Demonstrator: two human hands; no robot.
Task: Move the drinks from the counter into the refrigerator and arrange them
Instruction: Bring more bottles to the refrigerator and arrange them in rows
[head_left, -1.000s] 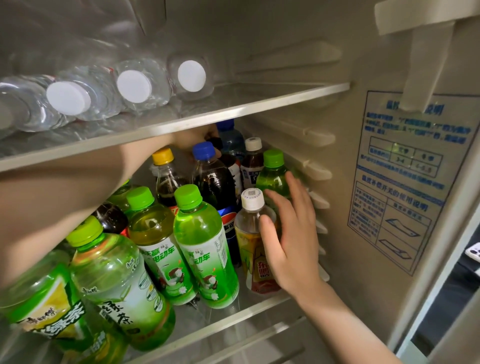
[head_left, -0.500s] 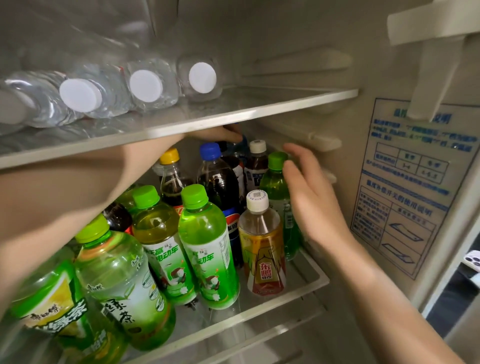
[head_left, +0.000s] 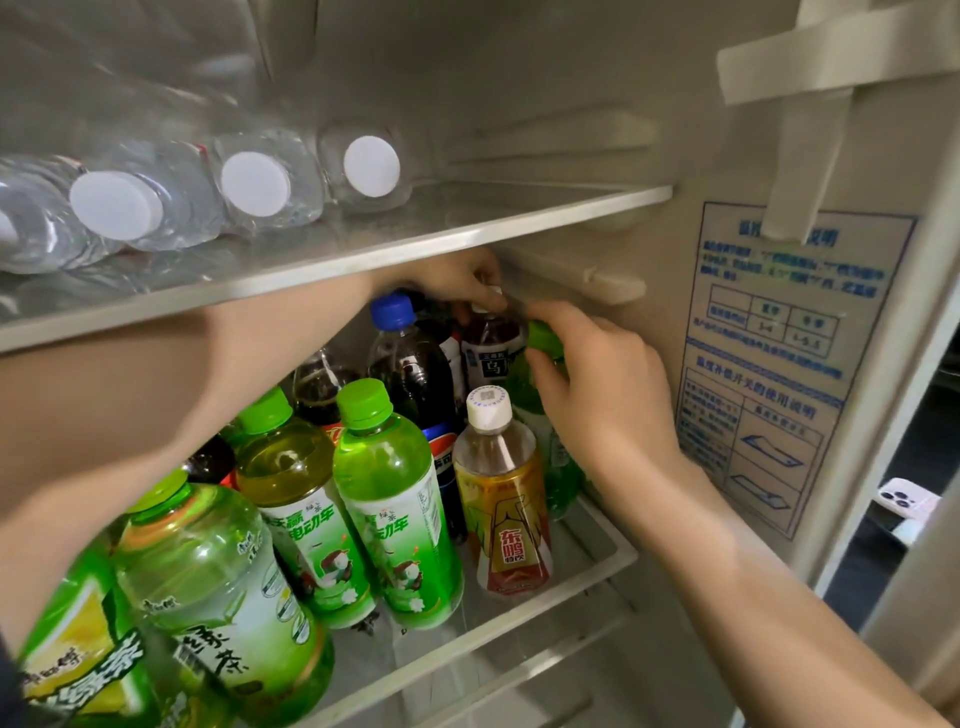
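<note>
Gripping a half-hidden green bottle (head_left: 540, 336), right hand (head_left: 608, 395), left hand (head_left: 452, 280) pinching the tea bottle (head_left: 491, 353), cap obscured.

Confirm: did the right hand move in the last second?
Yes. The right hand left the yellow bottle and went up and deeper, onto the green-capped bottle behind it, nearer the glass shelf.

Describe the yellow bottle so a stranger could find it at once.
In the open fridge, take the lower shelf, under the upper shelf of lying water bottles. At its front right stands the yellow bottle, just right of two green tea bottles. Only it pairs a white cap bearing a printed code with a yellow-and-red label.
</note>
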